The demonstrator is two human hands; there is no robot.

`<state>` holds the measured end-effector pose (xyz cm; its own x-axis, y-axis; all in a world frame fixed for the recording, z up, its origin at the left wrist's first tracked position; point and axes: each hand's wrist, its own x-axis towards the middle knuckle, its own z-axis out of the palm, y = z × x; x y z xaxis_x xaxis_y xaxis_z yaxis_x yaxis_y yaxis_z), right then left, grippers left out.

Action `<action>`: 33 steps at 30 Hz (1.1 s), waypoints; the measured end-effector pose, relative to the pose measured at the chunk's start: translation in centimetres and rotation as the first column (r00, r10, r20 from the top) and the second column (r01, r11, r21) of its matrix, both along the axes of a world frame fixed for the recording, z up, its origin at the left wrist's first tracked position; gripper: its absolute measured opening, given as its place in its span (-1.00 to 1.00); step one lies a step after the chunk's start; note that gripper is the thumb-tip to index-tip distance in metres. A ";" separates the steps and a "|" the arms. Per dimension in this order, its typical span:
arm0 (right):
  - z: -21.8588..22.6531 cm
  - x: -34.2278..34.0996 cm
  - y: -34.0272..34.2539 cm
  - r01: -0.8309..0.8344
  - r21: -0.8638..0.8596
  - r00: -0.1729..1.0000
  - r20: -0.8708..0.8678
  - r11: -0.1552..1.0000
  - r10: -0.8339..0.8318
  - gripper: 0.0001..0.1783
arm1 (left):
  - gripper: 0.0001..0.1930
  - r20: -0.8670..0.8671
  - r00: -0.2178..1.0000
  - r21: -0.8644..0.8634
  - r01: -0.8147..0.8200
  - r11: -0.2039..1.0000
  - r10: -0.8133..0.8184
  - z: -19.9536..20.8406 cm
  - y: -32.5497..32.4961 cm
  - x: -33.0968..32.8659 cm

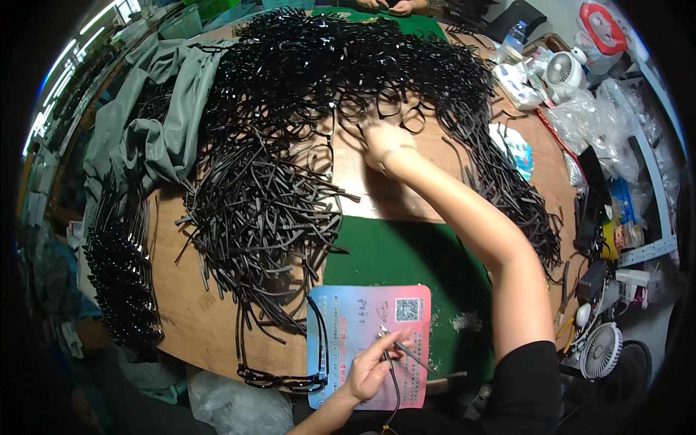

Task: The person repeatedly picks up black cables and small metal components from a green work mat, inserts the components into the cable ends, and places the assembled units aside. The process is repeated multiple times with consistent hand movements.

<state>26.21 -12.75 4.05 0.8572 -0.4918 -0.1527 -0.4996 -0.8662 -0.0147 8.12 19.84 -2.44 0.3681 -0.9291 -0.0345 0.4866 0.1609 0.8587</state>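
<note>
Over a card (333,319) in pink and blue, my left hand (368,373) is closed with dark eyeglass temples (413,354) between its fingers. One temple sticks out to the right and another hangs down toward me. My right arm stretches far forward to the near edge of a big heap of black eyeglass frames (290,72). There my right hand (388,141) is beside some loose frames (388,105); its fingers are blurred, and whether they grip one is unclear. Left of centre lies a thick pile of loose dark temples (261,210).
A green mat (391,246) lies under the card. Assembled black glasses (279,380) rest at the table's near edge. More temples (500,174) run down the right side. Grey-green cloth (167,138) covers the left. Small fans (562,69) and plastic bags stand right; another person's hands (391,6) show at the far end.
</note>
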 end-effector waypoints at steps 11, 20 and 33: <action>0.5 -24.3 6.7 -0.049 0.156 0.970 0.243 0.987 0.010 -0.63 | -0.87 0.227 0.970 0.332 -0.159 0.930 0.084 2.8 -0.4 -2.0; 6.2 -34.7 15.6 -0.320 0.602 0.906 0.420 0.732 0.052 -0.83 | -0.86 0.864 0.499 0.296 -0.397 0.869 -0.066 3.8 1.2 -1.1; -1.9 -38.0 22.6 -0.166 0.710 0.939 0.325 0.684 -0.110 -0.78 | -0.83 0.387 0.904 0.473 -0.365 0.802 0.183 5.0 1.2 -3.8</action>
